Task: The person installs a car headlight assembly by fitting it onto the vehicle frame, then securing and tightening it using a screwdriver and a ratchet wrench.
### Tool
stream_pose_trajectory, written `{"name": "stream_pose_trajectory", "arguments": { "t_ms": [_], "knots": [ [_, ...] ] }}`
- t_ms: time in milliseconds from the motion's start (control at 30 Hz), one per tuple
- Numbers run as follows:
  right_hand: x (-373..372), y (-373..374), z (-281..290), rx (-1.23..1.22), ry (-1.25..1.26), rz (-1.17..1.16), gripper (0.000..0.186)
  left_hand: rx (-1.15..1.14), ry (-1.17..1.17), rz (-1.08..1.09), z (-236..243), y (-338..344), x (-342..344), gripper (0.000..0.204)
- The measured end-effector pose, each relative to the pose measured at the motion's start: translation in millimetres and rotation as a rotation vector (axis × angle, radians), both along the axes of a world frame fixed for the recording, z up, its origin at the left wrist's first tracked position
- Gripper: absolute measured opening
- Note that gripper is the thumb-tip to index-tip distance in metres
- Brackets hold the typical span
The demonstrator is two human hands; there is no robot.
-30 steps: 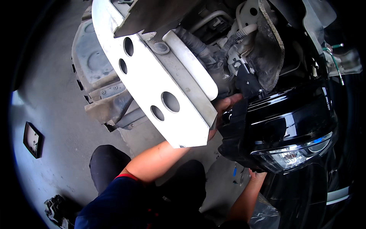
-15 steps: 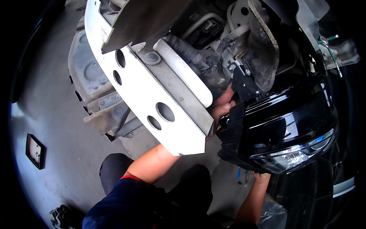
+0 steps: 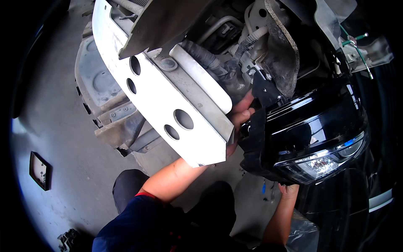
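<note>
My left hand reaches up beneath the white bumper beam. Its thumb and fingers close at the edge of a black bracket by the inner end of a glossy black bumper; the fingertips are partly hidden there. A clear lamp sits in the bumper's lower part. From below, my right hand touches the bumper's underside beside the lamp. The right fingers are hidden behind it. Ribbed hose and grey metal parts lie behind the bracket.
A dark-framed tray with small pieces lies on the floor at left. Grey car body panels stand beyond the beam. A green-handled tool hangs at upper right. Clear plastic sheet lies by my right forearm.
The bumper and lamp have shifted slightly up and left in view, along with the bracket. Both hands stay in nearly the same places on them.
</note>
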State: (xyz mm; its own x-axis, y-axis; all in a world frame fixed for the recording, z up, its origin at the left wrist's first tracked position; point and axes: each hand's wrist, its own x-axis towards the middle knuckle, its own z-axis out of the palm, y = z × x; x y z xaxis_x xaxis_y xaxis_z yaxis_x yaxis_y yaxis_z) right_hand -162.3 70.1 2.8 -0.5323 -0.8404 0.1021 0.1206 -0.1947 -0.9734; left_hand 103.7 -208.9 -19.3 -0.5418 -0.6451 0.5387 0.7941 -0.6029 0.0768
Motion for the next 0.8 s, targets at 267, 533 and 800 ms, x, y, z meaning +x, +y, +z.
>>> {"name": "stream_pose_trajectory", "arguments": {
  "t_ms": [267, 533, 800],
  "knots": [
    [-17, 15, -3, -0.021, 0.035, -0.028, 0.054, -0.102, -0.205, 0.153, -4, -6, -18, 0.066],
    [-17, 18, -2, 0.026, 0.083, 0.006, 0.051, -0.576, -0.459, 0.846, -52, -20, -19, 0.061],
    [-21, 20, -5, 0.061, 0.063, -0.039, 0.062, -0.108, -0.457, 0.234, -27, -1, -19, 0.063]
  ]
}}
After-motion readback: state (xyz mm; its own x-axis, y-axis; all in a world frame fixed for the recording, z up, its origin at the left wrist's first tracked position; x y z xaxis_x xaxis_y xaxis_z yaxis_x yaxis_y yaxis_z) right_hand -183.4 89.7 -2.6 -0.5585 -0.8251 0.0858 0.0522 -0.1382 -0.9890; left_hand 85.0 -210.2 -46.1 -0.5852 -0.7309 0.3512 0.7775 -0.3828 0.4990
